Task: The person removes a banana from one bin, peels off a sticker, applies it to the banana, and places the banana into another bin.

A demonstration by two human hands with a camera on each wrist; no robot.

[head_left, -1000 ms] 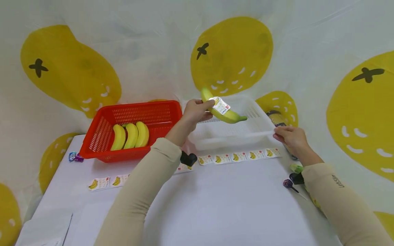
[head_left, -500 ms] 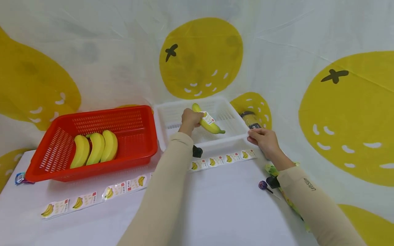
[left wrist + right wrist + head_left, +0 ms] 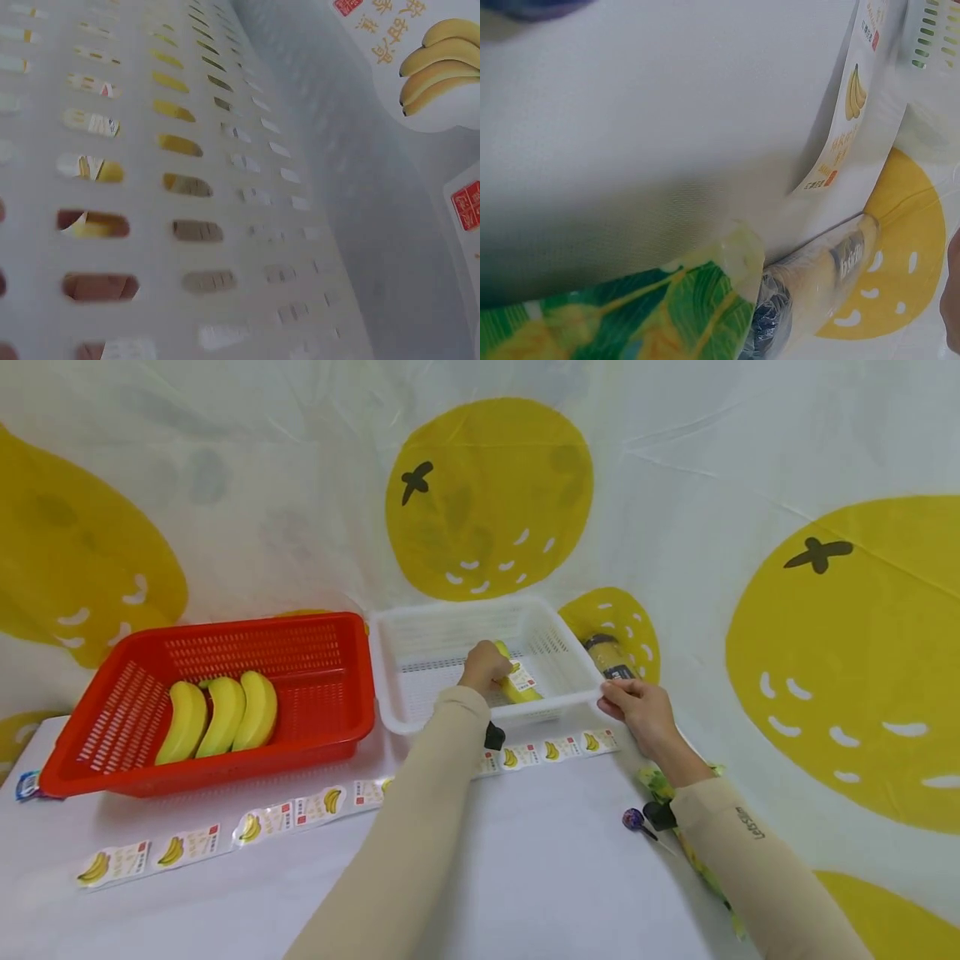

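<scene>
- Banana [image 3: 516, 681]: yellow, carries a white sticker; it sits low inside the white basket [image 3: 397, 647], near the front wall, tilted with one end toward the back.
- Left hand [image 3: 483, 667]: reaches over the front rim of the white basket, fingers curled round the banana and grasping it.
- Right hand [image 3: 636, 706]: at the front right corner of the white basket, fingers and thumb pinching the rim there.
- White basket: slotted plastic, stands on the table [image 3: 525, 860] just right of the red basket [image 3: 330, 693], the two nearly touching. The left wrist view shows only its slotted wall [image 3: 225, 187] close up, with sticker prints behind it.
- Red basket: holds three bananas [image 3: 217, 717] lying side by side, parallel, toward its left half.
- Sticker strip [image 3: 558, 747]: banana labels in a row on the table, just in front of the white basket; a second strip [image 3: 187, 846] lies in front of the red basket. The right wrist view shows the strip [image 3: 851, 105] running along the table edge.
- Bottle [image 3: 609, 656]: lies beyond the right hand, beside the white basket's right wall; seen also in the right wrist view [image 3: 832, 262].
- Lollipop [image 3: 636, 820]: purple, on the table near the right forearm.
- Backdrop [image 3: 487, 493]: white sheet with large yellow fruit prints.
</scene>
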